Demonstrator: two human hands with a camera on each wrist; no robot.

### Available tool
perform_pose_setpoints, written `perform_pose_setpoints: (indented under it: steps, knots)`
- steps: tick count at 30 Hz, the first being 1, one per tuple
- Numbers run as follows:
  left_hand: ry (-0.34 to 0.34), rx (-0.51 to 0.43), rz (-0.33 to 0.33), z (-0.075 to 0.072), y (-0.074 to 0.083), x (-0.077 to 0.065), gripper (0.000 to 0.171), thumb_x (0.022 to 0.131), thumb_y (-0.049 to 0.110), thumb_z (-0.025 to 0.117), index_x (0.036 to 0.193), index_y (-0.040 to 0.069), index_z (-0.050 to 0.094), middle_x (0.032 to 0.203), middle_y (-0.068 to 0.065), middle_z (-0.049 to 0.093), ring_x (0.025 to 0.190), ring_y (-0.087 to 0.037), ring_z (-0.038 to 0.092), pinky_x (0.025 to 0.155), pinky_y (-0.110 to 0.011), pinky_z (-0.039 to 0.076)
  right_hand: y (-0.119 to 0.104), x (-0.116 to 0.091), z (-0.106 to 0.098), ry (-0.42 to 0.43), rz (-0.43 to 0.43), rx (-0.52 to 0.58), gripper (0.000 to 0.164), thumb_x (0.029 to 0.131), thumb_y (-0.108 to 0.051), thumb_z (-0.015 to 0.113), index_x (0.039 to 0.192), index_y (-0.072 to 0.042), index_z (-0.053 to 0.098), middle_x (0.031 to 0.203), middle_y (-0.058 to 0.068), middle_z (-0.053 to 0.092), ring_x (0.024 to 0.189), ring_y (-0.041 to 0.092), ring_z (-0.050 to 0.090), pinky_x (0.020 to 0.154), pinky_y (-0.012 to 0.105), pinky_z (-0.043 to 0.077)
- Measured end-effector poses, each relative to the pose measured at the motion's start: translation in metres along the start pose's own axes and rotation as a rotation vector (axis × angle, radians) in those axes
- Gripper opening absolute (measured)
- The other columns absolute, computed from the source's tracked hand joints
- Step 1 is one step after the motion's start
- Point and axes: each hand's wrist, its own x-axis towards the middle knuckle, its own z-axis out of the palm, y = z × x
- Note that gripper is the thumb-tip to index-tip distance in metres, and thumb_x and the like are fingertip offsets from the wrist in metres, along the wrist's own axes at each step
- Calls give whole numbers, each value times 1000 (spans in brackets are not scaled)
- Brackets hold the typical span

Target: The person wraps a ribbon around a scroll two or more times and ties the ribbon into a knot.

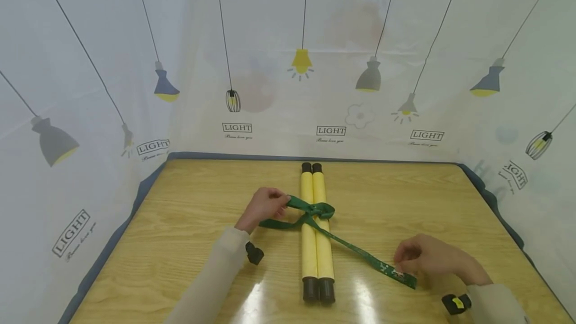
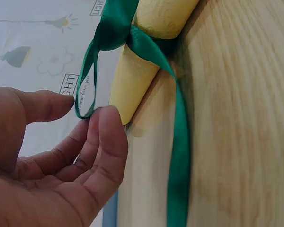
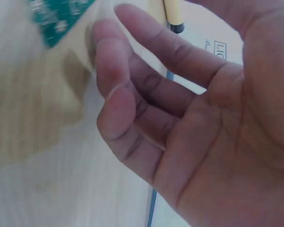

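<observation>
Two yellow rods [image 1: 308, 249] with dark end caps lie side by side on the table. A green ribbon [image 1: 355, 249] is wrapped around their middle and knotted on top, with a small loop on the right. In the left wrist view, a narrow ribbon loop [image 2: 93, 71] hangs from the knot to the left hand [image 2: 61, 156], whose thumb and fingertips pinch its end. One loose tail passes under the left forearm side. The right hand [image 1: 432, 256] hovers beside the other tail's end, fingers loosely curled; the right wrist view shows the ribbon end [image 3: 61, 21] apart from its visible fingertips, thumb tip hidden.
The wooden table [image 1: 189, 184] reaches back to a white curtain [image 1: 270, 9] printed with lamps, which also encloses both sides. Dark blue edging [image 1: 211, 155] runs along the table's rim. Black wrist straps [image 1: 254, 253] stick out beside the sleeves.
</observation>
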Motion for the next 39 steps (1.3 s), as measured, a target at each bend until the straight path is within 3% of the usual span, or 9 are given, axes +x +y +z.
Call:
perform_pose_setpoints:
  steps: [5, 9, 12, 16, 20, 23, 33, 39]
  knots:
    - [90, 117, 82, -3, 9, -5, 29, 96, 29, 65, 110, 4, 69, 101, -12, 66, 84, -28, 66, 63, -33, 57, -8, 12, -8, 65, -22, -48, 21, 100, -25, 60, 104, -6, 69, 90, 4, 68, 72, 16, 62, 62, 30, 53]
    - [139, 220, 252, 0, 14, -9, 24, 94, 25, 67, 108, 6, 71, 97, -5, 67, 83, -21, 63, 63, -29, 55, -14, 28, -12, 136, -11, -77, 29, 101, -29, 56, 109, -3, 68, 90, 8, 68, 70, 21, 62, 58, 32, 53]
    - [76, 284, 399, 4, 18, -11, 21, 93, 22, 69, 107, 6, 72, 98, -2, 68, 85, -17, 61, 67, -27, 54, -19, 44, -14, 198, 18, -99, 36, 101, -34, 56, 113, -3, 68, 95, 8, 69, 79, 22, 65, 64, 34, 54]
    - [-87, 348, 546, 12, 24, -13, 20, 91, 14, 72, 106, 2, 73, 99, -5, 67, 85, -16, 62, 71, -26, 54, -30, 67, -16, 265, 63, -102, 42, 100, -39, 56, 118, -3, 67, 103, 9, 69, 89, 25, 66, 70, 37, 54]
    - [-211, 429, 568, 18, 25, -11, 21, 89, 11, 73, 107, 3, 74, 98, -4, 66, 85, -13, 62, 71, -23, 53, -44, 91, -16, 310, 66, -113, 39, 100, -39, 56, 118, -6, 67, 104, 10, 70, 87, 25, 66, 70, 35, 54]
    - [-247, 524, 579, 23, 25, -8, 21, 88, 12, 74, 108, 6, 75, 100, -2, 66, 86, -12, 61, 72, -20, 51, -54, 108, -14, 337, 73, -113, 35, 99, -39, 58, 116, -10, 68, 103, 8, 70, 86, 26, 67, 69, 34, 54]
    - [-276, 787, 747, 35, 20, 1, 16, 85, 12, 77, 101, 11, 78, 95, 5, 65, 87, -8, 56, 76, -16, 46, -67, 160, 3, 368, 86, -188, 26, 95, -35, 65, 103, -12, 73, 96, -2, 69, 82, 14, 62, 71, 33, 51]
    - [-272, 802, 760, 39, 20, 1, 7, 86, 15, 76, 92, 14, 78, 89, 9, 64, 83, -4, 55, 75, -16, 45, -67, 172, 9, 369, 75, -203, 13, 91, -25, 72, 92, -12, 73, 86, -4, 68, 78, 13, 61, 70, 32, 51]
